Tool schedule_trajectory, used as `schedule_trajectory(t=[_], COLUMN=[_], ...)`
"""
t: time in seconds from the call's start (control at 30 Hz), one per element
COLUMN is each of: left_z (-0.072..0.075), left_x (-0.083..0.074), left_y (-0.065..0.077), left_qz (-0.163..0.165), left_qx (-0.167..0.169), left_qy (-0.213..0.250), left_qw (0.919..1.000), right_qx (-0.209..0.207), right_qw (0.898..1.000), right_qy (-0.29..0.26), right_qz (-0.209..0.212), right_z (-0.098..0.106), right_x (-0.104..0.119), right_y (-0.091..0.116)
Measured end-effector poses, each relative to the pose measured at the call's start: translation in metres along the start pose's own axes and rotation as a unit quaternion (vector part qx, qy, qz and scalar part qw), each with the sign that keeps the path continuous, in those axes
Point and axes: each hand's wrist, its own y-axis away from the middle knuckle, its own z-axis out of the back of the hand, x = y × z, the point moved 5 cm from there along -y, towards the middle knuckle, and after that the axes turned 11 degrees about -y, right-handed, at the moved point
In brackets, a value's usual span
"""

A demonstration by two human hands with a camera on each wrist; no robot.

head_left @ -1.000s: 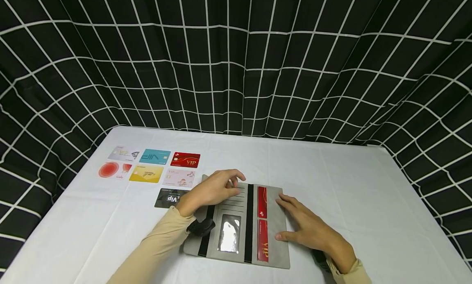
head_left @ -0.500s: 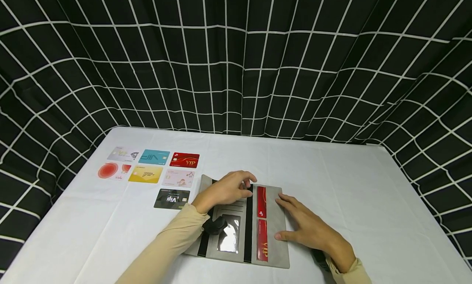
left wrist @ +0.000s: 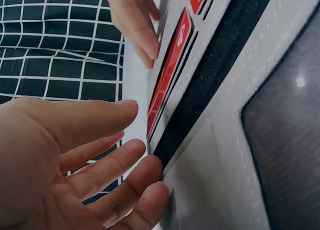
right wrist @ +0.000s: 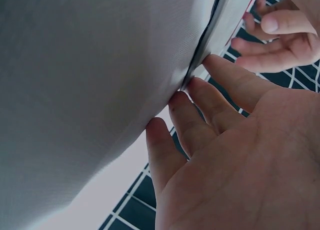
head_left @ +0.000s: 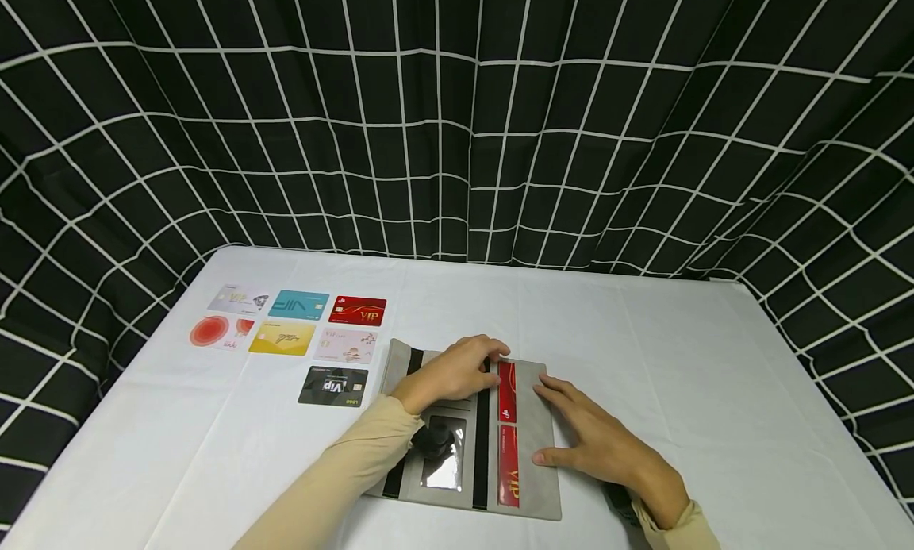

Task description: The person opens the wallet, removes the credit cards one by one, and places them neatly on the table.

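A grey card wallet lies unfolded on the white table, two black bands running down it. Two red cards sit in slots of its right panel, partly covered by the pocket edge. Over the upper middle of the wallet reaches my left hand, fingertips close to the upper red card. Its fingers are loosely bent, spread and hold nothing in the left wrist view. My right hand touches the wallet's right edge with straight fingertips, thumb resting on the panel. Part of the upper slots is hidden beneath the left hand.
Left of the wallet, several cards lie flat in rows, among them a black card, a pink card, a yellow card and a red card. A black gridded curtain surrounds the table.
My left hand has moved right across the wallet, from its left panel to near the upper red card, uncovering the black card. The right hand stays in place.
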Motion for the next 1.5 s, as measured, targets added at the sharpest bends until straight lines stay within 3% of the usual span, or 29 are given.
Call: schedule_trajectory(t=[0.67, 1.5], left_z=[-0.009, -0.015], left_x=[-0.003, 0.002], left_y=[-0.007, -0.013], left_qz=[0.024, 0.054], left_qx=[0.016, 0.008], left_qy=[-0.028, 0.023], left_qw=[0.9992, 0.9983], right_qx=[-0.001, 0.003], right_qw=[1.0, 1.0], right_qy=[0.004, 0.002], right_qz=[-0.001, -0.003], right_z=[0.001, 0.001], right_x=[0.0, 0.001], right_y=[0.0, 0.0])
